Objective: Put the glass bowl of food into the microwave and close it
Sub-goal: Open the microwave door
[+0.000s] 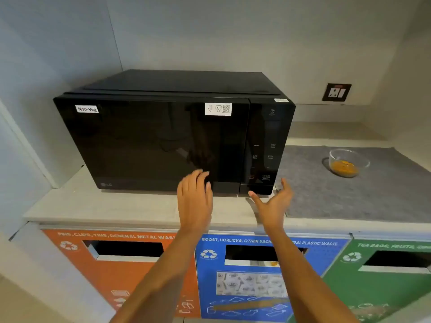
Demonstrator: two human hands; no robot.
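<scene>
Presently both hands are raised in front of the black microwave (168, 141), door shut, standing on the pale tabletop (121, 206). Left hand (194, 201): palm down, fingers extended and loosely together, grip open and empty, fingertips at the lower edge of the door; whether they touch it cannot be told. Right hand (274, 203): palm turned inward, thumb and fingers spread, grip open and empty, just below the control panel (263, 159) at the door's right side. Glass bowl (347, 163) with orange-yellow food in its bottom sits well to the right of the right grip and farther back, upright on a grey mat (349, 194) beside the microwave. Above the left grip, a "Non-Veg" label (87, 109) on the door's upper left corner and a QR sticker (218, 109) near its upper right. Wall socket (336, 92) up behind the bowl. Beneath both forearms, the tabletop's front carries orange (98, 271), blue (245, 287) and green (377, 287) waste-bin panels with slots.
</scene>
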